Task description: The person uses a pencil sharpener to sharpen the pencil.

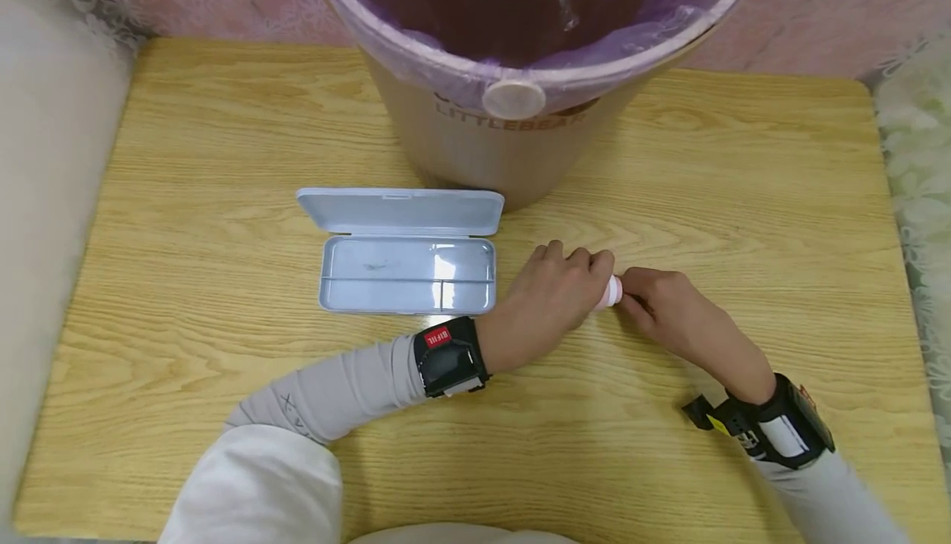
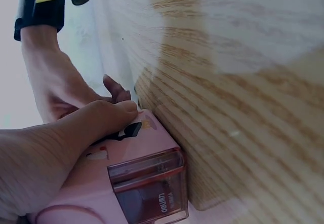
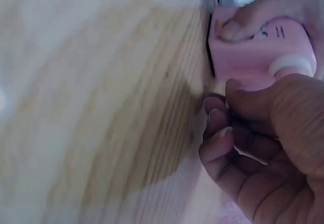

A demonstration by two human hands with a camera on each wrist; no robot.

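Note:
A pink pencil sharpener (image 2: 93,187) with a see-through drawer (image 2: 144,196) stands on the table, mostly hidden under my left hand (image 1: 553,288) in the head view. That hand grips its body from above, with the thumb along the pink casing. The white and pink crank hub (image 1: 612,291) faces my right hand (image 1: 683,317). Thumb and forefinger of the right hand pinch together at the crank, whose handle is hidden by the fingers in the right wrist view. The other right fingers are curled.
Left of the hands lies a pale blue pencil case (image 1: 386,257), lid up, its compartments showing. Behind it stands a tall bin (image 1: 475,148) lined with a purple bag (image 1: 416,49). The wooden table (image 1: 186,197) meets a patterned wall at the back.

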